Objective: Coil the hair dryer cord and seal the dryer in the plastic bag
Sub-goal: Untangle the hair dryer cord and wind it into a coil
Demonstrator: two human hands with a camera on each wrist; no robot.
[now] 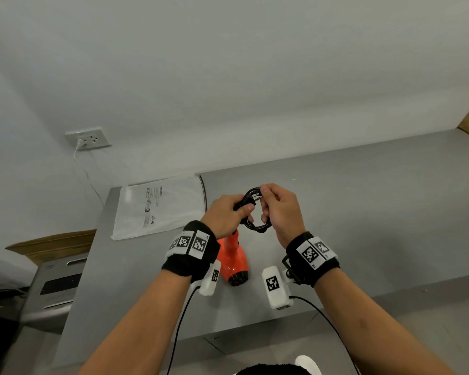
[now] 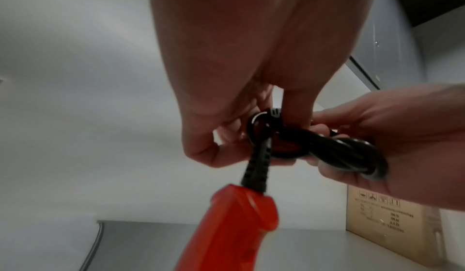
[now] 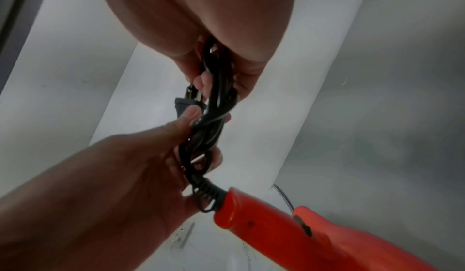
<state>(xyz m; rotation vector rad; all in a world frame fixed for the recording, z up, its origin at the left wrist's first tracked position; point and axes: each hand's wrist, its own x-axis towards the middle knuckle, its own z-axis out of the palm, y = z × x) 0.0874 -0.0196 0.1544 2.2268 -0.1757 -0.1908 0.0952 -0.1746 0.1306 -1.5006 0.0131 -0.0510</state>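
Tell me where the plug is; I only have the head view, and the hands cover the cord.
Observer: The right wrist view shows the plug poking out beside the coiled cord, prongs bare, with the thumb of the left hand on it.
Operator: And where the cord meets the dryer?
Observer: The left wrist view shows a ribbed sleeve running from the handle of the dryer up into the coil.
Operator: Anything printed on the box at the right?
Observer: Yes. The left wrist view shows symbols and lines of text on the box, too blurred to read.
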